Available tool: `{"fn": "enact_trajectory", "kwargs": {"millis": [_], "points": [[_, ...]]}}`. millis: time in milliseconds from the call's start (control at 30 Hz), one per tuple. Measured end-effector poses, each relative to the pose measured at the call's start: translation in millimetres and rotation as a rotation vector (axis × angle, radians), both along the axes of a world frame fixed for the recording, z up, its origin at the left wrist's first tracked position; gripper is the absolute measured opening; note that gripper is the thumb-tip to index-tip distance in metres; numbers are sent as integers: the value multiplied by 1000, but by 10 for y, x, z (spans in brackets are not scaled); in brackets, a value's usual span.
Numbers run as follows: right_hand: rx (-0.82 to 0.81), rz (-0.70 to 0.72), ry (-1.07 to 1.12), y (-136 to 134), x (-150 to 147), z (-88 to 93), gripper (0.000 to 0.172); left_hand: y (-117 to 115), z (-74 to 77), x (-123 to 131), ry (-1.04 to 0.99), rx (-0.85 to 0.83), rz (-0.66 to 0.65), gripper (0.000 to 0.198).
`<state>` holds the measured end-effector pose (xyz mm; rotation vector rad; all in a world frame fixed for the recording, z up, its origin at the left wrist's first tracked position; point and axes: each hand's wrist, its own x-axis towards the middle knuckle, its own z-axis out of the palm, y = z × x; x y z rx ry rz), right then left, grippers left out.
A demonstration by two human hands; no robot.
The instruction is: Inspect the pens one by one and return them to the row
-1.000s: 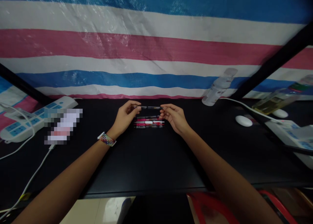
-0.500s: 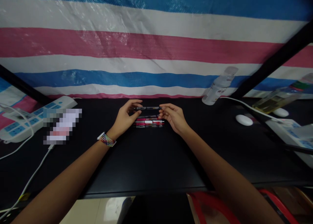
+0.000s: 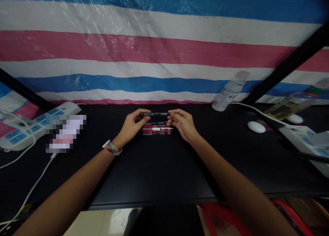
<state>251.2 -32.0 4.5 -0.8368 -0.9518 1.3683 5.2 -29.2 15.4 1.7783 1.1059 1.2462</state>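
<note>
Near the centre of the frame, the left hand (image 3: pixel 132 123) and the right hand (image 3: pixel 183 123) hold a slim dark pen (image 3: pixel 156 114) level between them, each pinching one end with thumb and fingertips; the pen hangs just above the black tabletop (image 3: pixel 154 167). Directly below it in the frame, between the two hands, a short row of pens with pink, red and white barrels (image 3: pixel 156 129) lies side by side on the table. A multicoloured woven wristband (image 3: pixel 112 147) circles the left wrist.

At the left edge a white power strip with blue sockets (image 3: pixel 38 122) rests on the table, with white cables (image 3: pixel 33 188) trailing towards the lower left. In the upper right a clear plastic bottle with a white cap (image 3: pixel 230 91) lies tilted against the striped blue, white and pink tarpaulin (image 3: pixel 154 50) that fills the top half. A white oval mouse-like object (image 3: pixel 256 127) sits right of centre, and a bottle of yellowish liquid (image 3: pixel 290 107) lies further right
</note>
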Motion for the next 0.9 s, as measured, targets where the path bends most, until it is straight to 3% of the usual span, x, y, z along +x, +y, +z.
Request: {"fn": "enact_trajectory", "kwargs": {"millis": [500, 700, 900], "points": [[-122, 75, 71, -1, 20, 34, 18, -26, 15, 14, 46, 160, 82, 16], [-272, 272, 274, -52, 15, 124, 38, -11, -8, 14, -11, 151, 102, 17], [-262, 208, 311, -38, -34, 71, 17, -31, 6, 33, -8, 151, 78, 18]]}}
